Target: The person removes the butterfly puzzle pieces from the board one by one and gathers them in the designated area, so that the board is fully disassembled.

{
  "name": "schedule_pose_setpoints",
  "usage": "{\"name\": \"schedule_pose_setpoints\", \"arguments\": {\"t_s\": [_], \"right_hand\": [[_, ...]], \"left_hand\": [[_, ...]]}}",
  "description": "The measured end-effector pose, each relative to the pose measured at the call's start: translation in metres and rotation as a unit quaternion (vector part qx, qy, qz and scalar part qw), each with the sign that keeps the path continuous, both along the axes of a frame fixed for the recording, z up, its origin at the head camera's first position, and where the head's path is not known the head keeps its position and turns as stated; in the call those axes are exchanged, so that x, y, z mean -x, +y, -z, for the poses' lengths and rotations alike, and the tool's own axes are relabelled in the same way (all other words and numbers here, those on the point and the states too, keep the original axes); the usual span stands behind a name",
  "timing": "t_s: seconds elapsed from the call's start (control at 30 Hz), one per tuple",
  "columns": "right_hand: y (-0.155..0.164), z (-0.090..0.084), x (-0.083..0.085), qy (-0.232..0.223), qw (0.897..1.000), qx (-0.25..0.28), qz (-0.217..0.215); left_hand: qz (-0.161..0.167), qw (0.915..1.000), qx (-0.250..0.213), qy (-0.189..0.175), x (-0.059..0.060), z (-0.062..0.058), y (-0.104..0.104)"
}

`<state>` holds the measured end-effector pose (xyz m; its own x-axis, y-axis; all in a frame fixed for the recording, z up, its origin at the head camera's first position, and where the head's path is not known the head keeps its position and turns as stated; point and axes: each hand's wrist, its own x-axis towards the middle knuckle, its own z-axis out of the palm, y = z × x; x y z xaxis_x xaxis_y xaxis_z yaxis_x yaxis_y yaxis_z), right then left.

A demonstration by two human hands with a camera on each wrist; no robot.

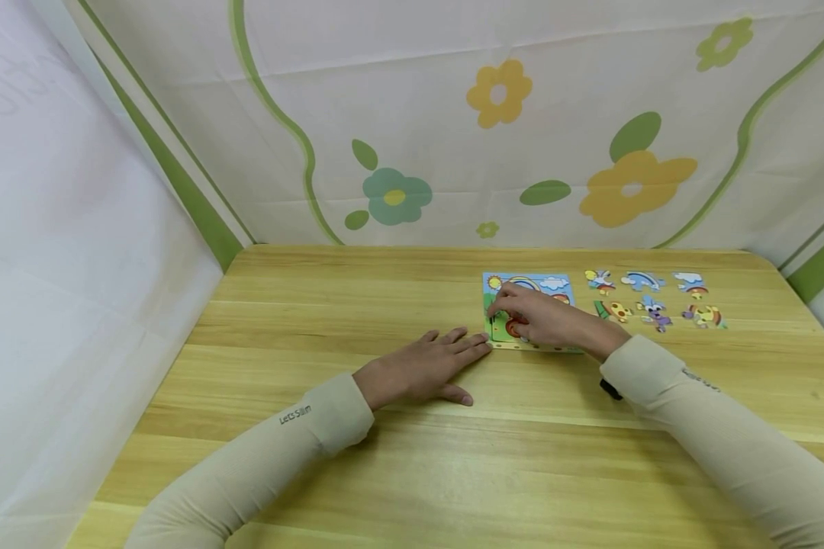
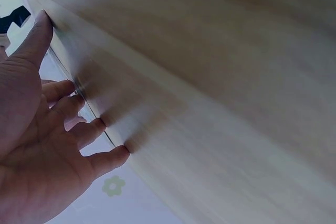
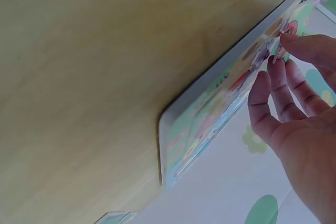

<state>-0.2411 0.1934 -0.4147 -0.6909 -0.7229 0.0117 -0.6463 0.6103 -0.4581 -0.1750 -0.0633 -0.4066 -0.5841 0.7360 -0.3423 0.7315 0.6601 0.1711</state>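
Overhead: left hand [image 1: 422, 370] flat on table [image 1: 316, 320], fingertips at puzzle board [image 1: 530, 284] edge; right hand [image 1: 545, 316] pinching small piece onto board's left part. Eight loose pieces [image 1: 652, 299] wait beside board (most unplaced, I judge). Left wrist: fingers straight. Right wrist: board [image 3: 210, 124] colourful, thin, lying flat.
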Motion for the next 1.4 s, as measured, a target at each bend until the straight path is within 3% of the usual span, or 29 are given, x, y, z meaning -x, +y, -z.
{"name": "schedule_pose_setpoints", "arguments": {"t_s": [0.83,1.4], "right_hand": [[0.009,-0.008,0.000,-0.013,1.000,0.004,0.027],[0.059,-0.027,-0.014,-0.005,0.997,0.006,0.078]], "left_hand": [[-0.003,1.0000,0.005,-0.003,0.000,-0.001,0.001],[-0.001,1.0000,-0.007,-0.005,0.001,0.000,0.000]]}}
